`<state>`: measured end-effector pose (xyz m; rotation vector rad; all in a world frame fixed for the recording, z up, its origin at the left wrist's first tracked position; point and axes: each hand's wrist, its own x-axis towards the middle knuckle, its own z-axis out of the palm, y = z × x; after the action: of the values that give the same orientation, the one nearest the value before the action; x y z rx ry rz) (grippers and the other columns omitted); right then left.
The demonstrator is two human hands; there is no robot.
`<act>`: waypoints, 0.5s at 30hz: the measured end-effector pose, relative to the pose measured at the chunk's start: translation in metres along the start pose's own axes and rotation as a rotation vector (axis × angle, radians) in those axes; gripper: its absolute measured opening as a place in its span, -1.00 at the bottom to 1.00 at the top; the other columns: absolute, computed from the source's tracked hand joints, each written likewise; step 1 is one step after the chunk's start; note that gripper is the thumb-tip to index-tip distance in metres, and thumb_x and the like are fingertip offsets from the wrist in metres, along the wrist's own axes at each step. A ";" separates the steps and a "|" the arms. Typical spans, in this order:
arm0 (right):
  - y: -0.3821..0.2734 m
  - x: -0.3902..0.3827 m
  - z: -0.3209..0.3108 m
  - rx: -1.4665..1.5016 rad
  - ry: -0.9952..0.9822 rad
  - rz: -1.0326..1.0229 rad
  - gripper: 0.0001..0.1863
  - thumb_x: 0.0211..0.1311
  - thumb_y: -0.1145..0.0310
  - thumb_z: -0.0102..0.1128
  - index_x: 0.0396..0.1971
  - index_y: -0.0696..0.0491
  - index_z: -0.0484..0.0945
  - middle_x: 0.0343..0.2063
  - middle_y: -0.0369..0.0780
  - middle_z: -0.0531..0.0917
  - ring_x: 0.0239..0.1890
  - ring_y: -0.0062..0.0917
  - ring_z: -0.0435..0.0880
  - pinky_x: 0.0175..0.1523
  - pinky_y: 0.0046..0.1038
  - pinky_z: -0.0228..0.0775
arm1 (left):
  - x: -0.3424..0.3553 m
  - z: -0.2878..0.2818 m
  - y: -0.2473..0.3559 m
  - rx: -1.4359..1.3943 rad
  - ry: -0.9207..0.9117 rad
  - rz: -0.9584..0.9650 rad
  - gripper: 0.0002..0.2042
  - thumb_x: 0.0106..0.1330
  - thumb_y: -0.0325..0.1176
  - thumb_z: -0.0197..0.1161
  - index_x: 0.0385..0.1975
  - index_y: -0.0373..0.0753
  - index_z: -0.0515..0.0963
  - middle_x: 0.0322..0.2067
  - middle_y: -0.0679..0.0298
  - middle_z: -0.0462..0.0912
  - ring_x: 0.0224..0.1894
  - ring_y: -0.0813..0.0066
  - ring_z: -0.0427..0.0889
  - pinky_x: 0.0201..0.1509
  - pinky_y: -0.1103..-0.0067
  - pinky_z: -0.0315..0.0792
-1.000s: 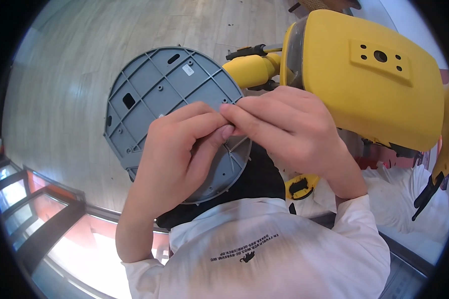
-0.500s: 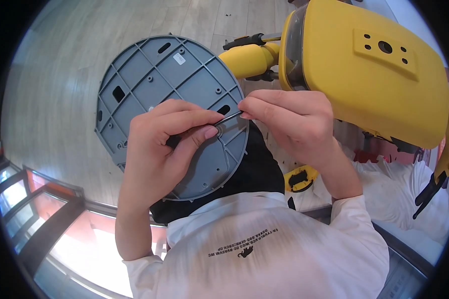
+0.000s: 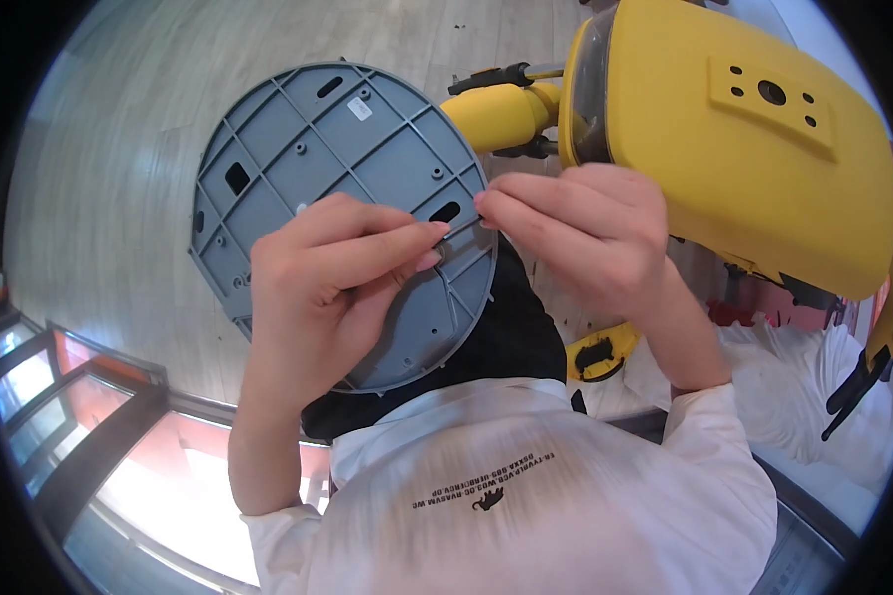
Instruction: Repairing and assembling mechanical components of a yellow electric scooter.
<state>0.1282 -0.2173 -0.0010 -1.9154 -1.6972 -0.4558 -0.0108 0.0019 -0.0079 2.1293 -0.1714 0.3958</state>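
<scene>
While the grey disc lies ribbed side up over a dark cloth on the person's lap, both hands meet at its right edge. The left hand rests on the lower middle of the disc, fingers curled, with the thumb and forefinger stretched toward the edge, where they close on something thin; it is too small to tell what it is. The right hand comes in from beyond the disc's right edge, its fingertips pinched together just at the rim and almost meeting the left fingertips. Whether it grips the same thin piece or only touches the disc cannot be told. Near that spot the disc has a dark slot, and another dark opening lies on its far left side. A small white label sits near the disc's top edge.

Right of the disc, and above the right hand, a large yellow machine fills the view, with a yellow cylinder reaching toward the disc's upper right rim. A wooden floor spreads left of and above the disc. Below it is the person's white shirt.
</scene>
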 end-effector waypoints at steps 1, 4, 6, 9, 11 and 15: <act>0.005 0.004 0.002 -0.030 0.016 -0.065 -0.71 -0.09 0.42 0.34 -0.27 0.11 0.72 -0.29 -0.29 0.73 -0.50 -0.51 0.65 -0.43 -0.49 0.49 | 0.001 0.001 0.000 -0.002 -0.006 -0.003 -0.75 0.14 -0.71 0.43 -0.19 -0.32 0.79 -0.33 0.22 0.75 -0.34 0.49 0.68 -0.30 0.66 0.50; 0.014 0.015 0.007 -0.048 0.013 -0.150 -0.74 -0.11 0.39 0.33 -0.33 0.12 0.70 -0.35 -0.29 0.68 -0.39 -0.51 0.66 -0.35 -0.48 0.51 | -0.001 0.004 -0.001 -0.041 0.052 -0.042 -0.77 0.06 -0.61 0.53 -0.26 -0.26 0.80 -0.38 0.23 0.77 -0.41 0.41 0.64 -0.34 0.59 0.46; 0.015 0.023 0.005 -0.037 0.006 -0.188 -0.75 -0.13 0.38 0.32 -0.37 0.11 0.69 -0.39 -0.30 0.64 -0.34 -0.51 0.66 -0.31 -0.47 0.53 | 0.001 0.001 -0.001 -0.071 0.061 -0.095 -0.82 0.08 -0.60 0.53 -0.30 -0.30 0.79 -0.38 0.20 0.78 -0.41 0.41 0.68 -0.33 0.60 0.48; 0.013 0.030 -0.002 -0.022 -0.068 -0.247 -0.62 -0.27 0.43 0.31 -0.31 0.22 0.71 -0.27 -0.17 0.71 -0.33 -0.42 0.70 -0.31 -0.44 0.56 | 0.004 -0.004 0.001 -0.079 0.012 -0.130 -0.86 0.10 -0.58 0.53 -0.32 -0.33 0.79 -0.37 0.17 0.78 -0.38 0.43 0.71 -0.31 0.63 0.49; 0.011 0.033 -0.005 -0.083 -0.116 -0.293 -0.64 -0.27 0.42 0.30 -0.34 0.21 0.70 -0.30 -0.19 0.68 -0.32 -0.40 0.69 -0.30 -0.43 0.56 | 0.005 -0.005 0.001 -0.127 -0.005 -0.152 -0.88 0.14 -0.57 0.52 -0.32 -0.35 0.78 -0.36 0.18 0.77 -0.37 0.47 0.69 -0.30 0.64 0.46; 0.008 0.029 -0.012 -0.100 -0.220 -0.267 -0.65 -0.27 0.41 0.29 -0.35 0.21 0.69 -0.33 -0.20 0.66 -0.33 -0.40 0.67 -0.30 -0.43 0.55 | 0.010 -0.003 0.004 -0.228 -0.037 -0.262 -0.89 0.13 -0.54 0.53 -0.37 -0.37 0.76 -0.40 0.25 0.69 -0.38 0.53 0.60 -0.30 0.65 0.39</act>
<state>0.1413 -0.2013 0.0244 -1.8722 -2.1242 -0.4501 -0.0030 0.0020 0.0005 1.9038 0.0408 0.1734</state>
